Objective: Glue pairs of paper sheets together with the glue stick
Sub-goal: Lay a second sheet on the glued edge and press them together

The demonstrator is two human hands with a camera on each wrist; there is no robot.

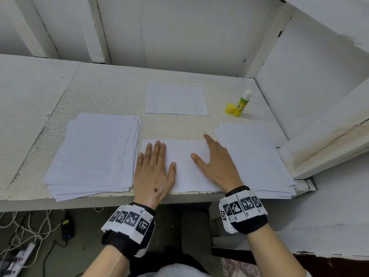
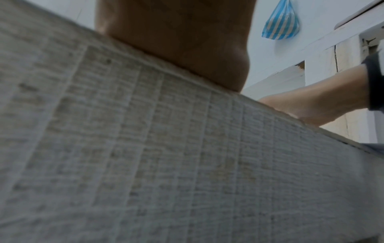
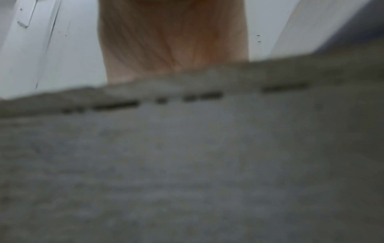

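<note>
Tabletop (image 1: 103, 92) carried a paper stack (image 1: 93, 154) at left. Centre sheet (image 1: 187, 166) lay at the near edge, thin, limp, likely slippery; best lifted by a corner. Left hand (image 1: 153, 174) and right hand (image 1: 216, 166) pressed it flat, fingers straight, gripping nothing. Uncapped glue stick (image 1: 242, 103) stood far right.

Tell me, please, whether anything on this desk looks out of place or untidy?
The glue stick stands uncapped at the back right, its yellow cap set beside it. The left paper stack is fanned unevenly. Both hands, left hand and right hand, lie flat on the centre sheet.
</note>
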